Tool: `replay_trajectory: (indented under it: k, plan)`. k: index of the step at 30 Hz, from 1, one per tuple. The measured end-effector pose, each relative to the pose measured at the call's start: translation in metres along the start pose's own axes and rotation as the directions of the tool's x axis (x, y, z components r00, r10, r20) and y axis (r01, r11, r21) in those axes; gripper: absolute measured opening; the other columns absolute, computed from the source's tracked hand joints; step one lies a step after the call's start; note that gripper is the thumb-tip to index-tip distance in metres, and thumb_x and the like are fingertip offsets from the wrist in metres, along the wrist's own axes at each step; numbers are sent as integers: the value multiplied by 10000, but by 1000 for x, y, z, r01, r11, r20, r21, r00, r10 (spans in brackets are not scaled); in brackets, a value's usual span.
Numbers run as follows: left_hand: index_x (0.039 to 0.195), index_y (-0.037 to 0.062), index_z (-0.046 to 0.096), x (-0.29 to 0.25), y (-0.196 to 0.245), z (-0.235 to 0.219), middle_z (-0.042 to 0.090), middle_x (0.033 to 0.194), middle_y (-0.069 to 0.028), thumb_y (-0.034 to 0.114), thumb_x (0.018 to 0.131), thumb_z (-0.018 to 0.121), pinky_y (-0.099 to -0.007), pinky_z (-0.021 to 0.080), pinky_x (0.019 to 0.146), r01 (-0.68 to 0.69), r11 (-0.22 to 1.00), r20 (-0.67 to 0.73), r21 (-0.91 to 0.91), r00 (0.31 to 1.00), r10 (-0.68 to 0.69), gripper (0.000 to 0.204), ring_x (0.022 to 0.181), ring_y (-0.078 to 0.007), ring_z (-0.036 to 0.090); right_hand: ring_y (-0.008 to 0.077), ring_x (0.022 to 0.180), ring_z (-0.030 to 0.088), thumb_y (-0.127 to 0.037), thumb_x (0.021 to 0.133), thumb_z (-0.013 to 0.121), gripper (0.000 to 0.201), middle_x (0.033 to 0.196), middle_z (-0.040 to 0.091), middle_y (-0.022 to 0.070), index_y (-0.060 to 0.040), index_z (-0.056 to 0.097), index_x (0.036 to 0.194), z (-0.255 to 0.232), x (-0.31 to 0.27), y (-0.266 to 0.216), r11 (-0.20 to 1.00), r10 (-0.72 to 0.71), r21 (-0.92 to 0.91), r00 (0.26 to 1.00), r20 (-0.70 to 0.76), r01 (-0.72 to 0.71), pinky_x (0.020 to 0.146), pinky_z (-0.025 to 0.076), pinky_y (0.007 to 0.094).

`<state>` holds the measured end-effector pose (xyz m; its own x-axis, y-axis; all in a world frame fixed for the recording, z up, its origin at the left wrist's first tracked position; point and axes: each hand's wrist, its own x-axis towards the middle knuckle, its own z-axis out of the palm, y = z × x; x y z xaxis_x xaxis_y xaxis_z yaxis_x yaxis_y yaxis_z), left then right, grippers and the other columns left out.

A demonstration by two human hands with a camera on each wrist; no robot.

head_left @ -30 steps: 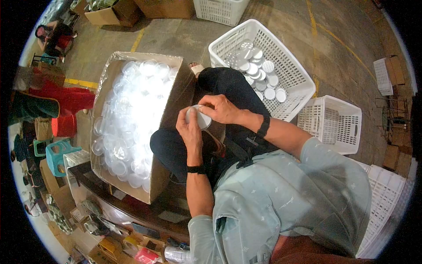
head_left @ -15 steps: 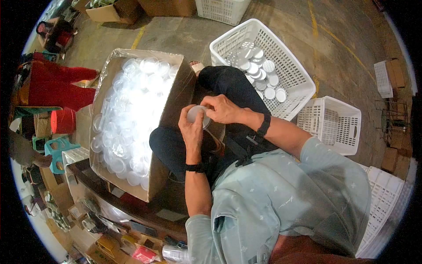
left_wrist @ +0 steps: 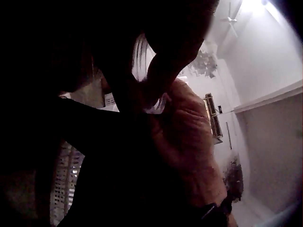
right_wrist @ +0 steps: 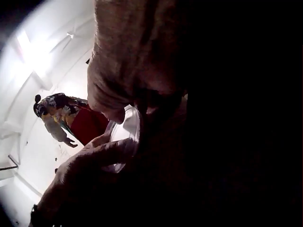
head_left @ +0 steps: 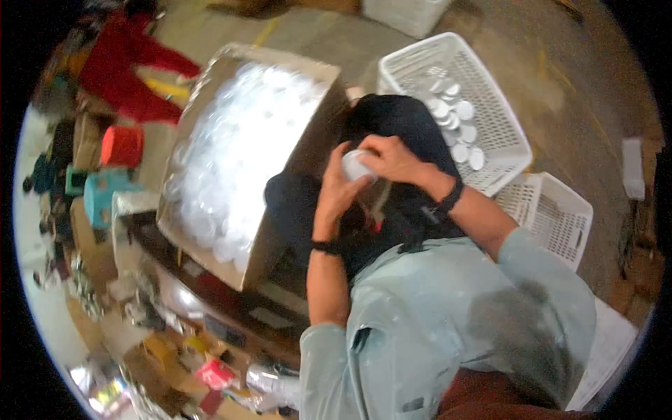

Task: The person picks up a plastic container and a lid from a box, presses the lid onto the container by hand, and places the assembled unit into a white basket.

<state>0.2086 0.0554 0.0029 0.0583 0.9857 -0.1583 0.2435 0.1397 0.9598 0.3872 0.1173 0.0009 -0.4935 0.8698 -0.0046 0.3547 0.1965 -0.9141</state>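
Observation:
A round, shallow plastic lid (head_left: 355,165), whitish and see-through at its rim, is held above the lap. My left hand (head_left: 338,189) grips it by the edge, thumb on the near side and fingers behind. The right hand (head_left: 399,159) pinches its right side, with bent fingers. In the right wrist view the lid (right_wrist: 130,127) stands tilted between both hands, its clear rim showing. Dark shadow hides most fingers in the left wrist view. Left of the hands, a cardboard box (head_left: 325,126) is full of clear round plastic pieces.
A white slotted basket (head_left: 486,91) holding several white discs (head_left: 465,110) stands beyond the right knee. Another white basket (head_left: 560,217) sits beside it. Farther left are a red stool (head_left: 122,145), a teal stool (head_left: 108,196) and a person in red (head_left: 115,63). A cluttered table lies lower left.
The head view has swung, so the box, baskets and hands sit farther right. Both hands keep hold of the lid, the left now tilted more around it. The person in red has come into view.

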Motion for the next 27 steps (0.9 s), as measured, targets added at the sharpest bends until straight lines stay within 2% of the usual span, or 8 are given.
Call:
replay_trajectory:
  k: [5,14,15,16,18,20,23,27]
  plan:
    - [1474,25,384,-3,12,1,623,1250,-204,94,717,816,-378,549,882,23,995,-49,-99,998,-28,874,1073,-276,648,175,811,668,-171,879,687,272,915,706,88,-6,660,1093,-5,2,3,977,116,173,991,72,-127,728,538,326]
    - [1528,34,281,-8,12,-8,607,1253,-209,83,782,792,-353,547,860,-96,995,7,-4,995,96,906,1033,-256,651,161,877,654,-156,898,689,282,982,697,92,5,649,1127,-16,-1,-13,970,132,198,989,61,-142,785,533,313]
    - [1532,36,270,-13,28,-13,611,1246,-205,95,820,776,-342,548,837,-11,985,3,-172,1000,11,876,997,-233,654,165,899,654,-164,901,695,308,1019,696,88,10,642,1149,-18,0,1,960,90,268,996,2,-87,800,533,311]
    - [1535,38,258,-16,36,-17,616,1239,-202,106,857,760,-331,549,815,71,939,17,-337,997,-69,846,962,-211,658,151,895,650,-143,909,693,285,1026,687,72,0,636,1149,-24,2,7,902,123,422,992,-41,-94,790,539,315]
    - [1531,26,267,-19,27,-37,624,1240,-213,123,939,684,-314,569,762,-109,933,-204,-344,978,39,731,911,-191,672,163,908,658,-113,913,686,242,1019,682,64,-27,635,1133,-43,3,17,725,175,689,962,-207,16,789,547,330]
    - [1517,12,291,-38,50,-72,630,1233,-226,111,962,641,-314,584,765,-91,962,-409,-259,912,-24,663,934,-212,686,191,928,667,-110,941,646,188,1003,685,73,-43,628,1115,-74,6,17,578,343,803,851,-397,142,833,547,346]
    - [1495,-21,311,-74,51,-121,632,1222,-235,123,986,604,-319,591,769,-125,975,-620,-181,784,-15,604,942,-240,695,245,1047,649,-154,981,598,246,1114,673,122,-7,601,1178,-136,4,108,384,405,855,768,-496,350,943,531,381]
    - [1484,-36,313,-139,25,-164,632,1217,-220,181,993,619,-313,574,769,-86,988,-790,-129,612,-50,618,937,-239,694,291,1155,605,-180,1002,583,314,1213,637,164,36,581,1229,-151,-8,136,85,431,974,874,-224,208,983,523,403]
